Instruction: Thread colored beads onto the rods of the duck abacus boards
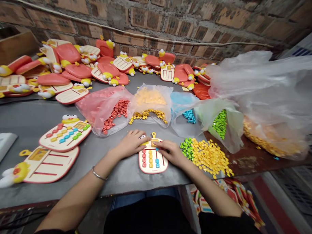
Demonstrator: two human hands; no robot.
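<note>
A cream toy board (147, 168) with a red rim lies in front of me, its yellow head partly hidden under my left hand (130, 144). That hand's fingers curl over the head and steady the board. Red, yellow and blue button pieces sit in its slots. My right hand (172, 153) reaches in from the right, its fingers bent together at the top of the blue row. A blue button piece (157, 149) shows at those fingertips. Loose yellow pieces (210, 156) and green pieces (187, 148) are heaped beside the right wrist.
Open plastic bags hold red pieces (116, 115), yellow pieces (148, 114), blue pieces (189, 116) and green pieces (220, 124). A larger clear bag (270, 102) stands at right. A filled board (66, 135) overlaps an unfilled board (54, 163) at left. Several red-backed toys (79, 71) are piled along the wall.
</note>
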